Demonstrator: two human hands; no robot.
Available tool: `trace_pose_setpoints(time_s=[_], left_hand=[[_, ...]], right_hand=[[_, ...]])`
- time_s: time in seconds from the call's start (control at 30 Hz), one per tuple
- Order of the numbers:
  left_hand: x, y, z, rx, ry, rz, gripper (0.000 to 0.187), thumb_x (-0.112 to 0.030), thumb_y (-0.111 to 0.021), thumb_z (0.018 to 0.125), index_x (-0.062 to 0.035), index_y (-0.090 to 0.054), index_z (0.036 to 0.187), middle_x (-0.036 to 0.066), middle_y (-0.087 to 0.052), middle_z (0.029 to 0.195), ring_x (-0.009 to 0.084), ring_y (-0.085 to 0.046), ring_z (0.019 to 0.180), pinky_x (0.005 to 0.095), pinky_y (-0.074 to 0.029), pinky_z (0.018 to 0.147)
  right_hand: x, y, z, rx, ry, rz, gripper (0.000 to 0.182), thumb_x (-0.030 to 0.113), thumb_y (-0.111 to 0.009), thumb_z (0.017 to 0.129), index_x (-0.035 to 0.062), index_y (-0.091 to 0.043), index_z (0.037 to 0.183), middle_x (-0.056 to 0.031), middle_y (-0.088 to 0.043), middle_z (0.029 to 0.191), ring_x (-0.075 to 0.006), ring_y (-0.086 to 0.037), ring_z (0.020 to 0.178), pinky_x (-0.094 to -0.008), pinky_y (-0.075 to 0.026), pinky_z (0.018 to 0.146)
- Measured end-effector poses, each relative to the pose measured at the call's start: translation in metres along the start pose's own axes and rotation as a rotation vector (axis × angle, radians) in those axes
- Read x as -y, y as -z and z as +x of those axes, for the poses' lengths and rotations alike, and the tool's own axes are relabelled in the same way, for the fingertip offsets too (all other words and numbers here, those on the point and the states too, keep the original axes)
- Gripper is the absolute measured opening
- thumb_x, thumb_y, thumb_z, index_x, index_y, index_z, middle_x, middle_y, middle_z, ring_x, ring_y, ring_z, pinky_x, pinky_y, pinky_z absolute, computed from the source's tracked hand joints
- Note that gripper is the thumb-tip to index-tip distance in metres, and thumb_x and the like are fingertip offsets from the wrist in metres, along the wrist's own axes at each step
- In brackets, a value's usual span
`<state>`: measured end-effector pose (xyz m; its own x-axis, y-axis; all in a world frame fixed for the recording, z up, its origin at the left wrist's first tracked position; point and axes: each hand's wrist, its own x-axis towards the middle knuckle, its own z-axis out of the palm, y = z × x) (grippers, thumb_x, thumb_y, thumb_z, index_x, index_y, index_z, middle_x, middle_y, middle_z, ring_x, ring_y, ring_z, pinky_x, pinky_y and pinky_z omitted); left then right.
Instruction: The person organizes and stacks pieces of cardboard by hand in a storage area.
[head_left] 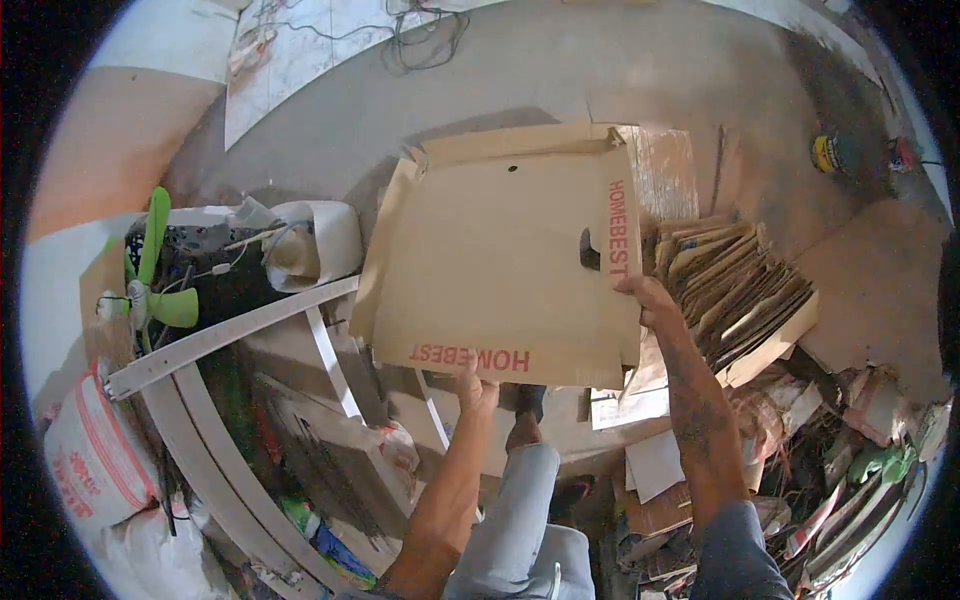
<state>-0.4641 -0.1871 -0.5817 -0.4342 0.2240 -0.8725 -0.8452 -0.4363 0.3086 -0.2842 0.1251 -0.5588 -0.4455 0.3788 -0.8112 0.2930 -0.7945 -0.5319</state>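
Observation:
A large, shallow cardboard box lid with low folded sides is held up before me, its inside facing me. Red HOMEBEST lettering runs along its near and right flaps, and a dark hole shows near the right side. My left hand grips the near flap, thumb over the edge. On the right flap's lower part, my right hand is closed, thumb on top. The fingers behind the cardboard are hidden. Just right of the lid stands a row of flattened cardboard sheets.
To the left are a green fan, a white bucket, a pale metal frame and a white sack. Mixed scrap is heaped at lower right. Tangled cables lie at the back. A yellow-black tin stands at far right.

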Motion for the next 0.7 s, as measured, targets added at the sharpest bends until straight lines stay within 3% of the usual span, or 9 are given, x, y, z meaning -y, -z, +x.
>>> trace_pose_setpoints(time_s=[0.07,0.1,0.2,0.27,0.37,0.4,0.47,0.53,0.7], left_hand=[[-0.012,-0.032,-0.011,-0.103,-0.025,-0.006,0.033,-0.011,-0.066,0.089,-0.0116,-0.054,0.12,0.005,-0.063,0.115,0.0232,-0.061,0.106,0.0439,-0.054,0.089],[-0.016,-0.047,-0.011,-0.075,-0.081,0.007,0.032,-0.011,-0.064,0.089,-0.0114,-0.053,0.119,0.004,-0.06,0.116,0.0226,-0.059,0.109,0.0461,-0.05,0.095],[-0.038,-0.09,-0.023,0.135,-0.118,0.032,0.025,-0.017,-0.062,0.092,-0.0112,-0.054,0.115,0.004,-0.059,0.111,0.0244,-0.058,0.105,0.0504,-0.049,0.095],[-0.064,-0.15,-0.037,0.041,0.044,-0.097,0.018,-0.017,-0.056,0.094,-0.0097,-0.053,0.111,0.003,-0.057,0.103,0.0255,-0.057,0.099,0.0532,-0.048,0.093],[-0.102,-0.171,-0.003,0.678,-0.371,0.417,0.03,-0.034,-0.053,0.097,-0.0054,-0.052,0.103,0.011,-0.058,0.106,0.0258,-0.059,0.1,0.0421,-0.049,0.094],[-0.115,-0.193,-0.01,0.632,-0.495,0.568,0.023,-0.024,-0.052,0.096,-0.0049,-0.052,0.109,0.009,-0.059,0.108,0.0232,-0.059,0.103,0.0398,-0.049,0.095],[-0.137,-0.247,-0.041,0.535,-0.491,0.531,0.023,-0.013,-0.053,0.095,-0.0049,-0.051,0.116,0.008,-0.06,0.11,0.0209,-0.058,0.107,0.0383,-0.05,0.095],[-0.157,-0.283,-0.072,0.416,-0.227,0.167,0.027,-0.013,-0.055,0.094,-0.0058,-0.05,0.119,0.008,-0.06,0.113,0.0215,-0.058,0.11,0.0397,-0.05,0.095],[-0.187,-0.309,-0.131,0.557,-0.289,0.232,0.028,-0.013,-0.056,0.094,-0.0058,-0.05,0.121,0.009,-0.06,0.116,0.0225,-0.059,0.109,0.0412,-0.051,0.095]], right_hand=[[0.033,-0.014,0.015,-0.117,-0.214,0.039,0.023,0.011,-0.062,0.083,0.0001,-0.062,0.104,-0.0115,-0.066,0.095,-0.0264,-0.063,0.093,-0.0415,-0.05,0.084],[0.029,0.003,0.041,-0.034,-0.031,-0.051,0.028,0.014,-0.062,0.083,-0.0021,-0.061,0.106,-0.0124,-0.065,0.096,-0.0269,-0.063,0.092,-0.0409,-0.05,0.082],[0.107,-0.021,0.031,-0.07,0.007,-0.182,0.036,0.019,-0.061,0.084,-0.0051,-0.06,0.111,-0.0151,-0.065,0.097,-0.0288,-0.062,0.092,-0.0429,-0.049,0.084],[0.163,-0.042,0.023,-0.058,0.121,-0.246,0.037,0.02,-0.061,0.084,-0.005,-0.06,0.111,-0.015,-0.065,0.098,-0.0284,-0.063,0.091,-0.0426,-0.05,0.083],[0.227,-0.051,0.002,0.035,0.386,-0.26,0.032,0.02,-0.062,0.083,-0.0014,-0.064,0.107,-0.0119,-0.067,0.099,-0.0255,-0.064,0.085,-0.0399,-0.053,0.079],[0.245,-0.06,-0.01,0.062,0.462,-0.243,0.031,0.02,-0.063,0.083,-0.0002,-0.065,0.106,-0.0109,-0.067,0.099,-0.0245,-0.065,0.083,-0.0389,-0.054,0.078],[0.291,-0.11,-0.058,-0.024,0.356,-0.156,0.031,0.02,-0.058,0.086,-0.0018,-0.065,0.107,-0.0119,-0.066,0.101,-0.0239,-0.063,0.083,-0.0375,-0.054,0.076],[0.312,-0.128,-0.09,-0.021,0.434,-0.094,0.03,0.017,-0.058,0.085,-0.0031,-0.063,0.108,-0.0125,-0.065,0.1,-0.0228,-0.064,0.082,-0.0361,-0.055,0.075],[0.339,-0.126,-0.115,0.145,0.396,-0.049,0.035,0.013,-0.06,0.085,-0.0057,-0.057,0.114,-0.0137,-0.065,0.1,-0.0222,-0.065,0.087,-0.0368,-0.056,0.076]])
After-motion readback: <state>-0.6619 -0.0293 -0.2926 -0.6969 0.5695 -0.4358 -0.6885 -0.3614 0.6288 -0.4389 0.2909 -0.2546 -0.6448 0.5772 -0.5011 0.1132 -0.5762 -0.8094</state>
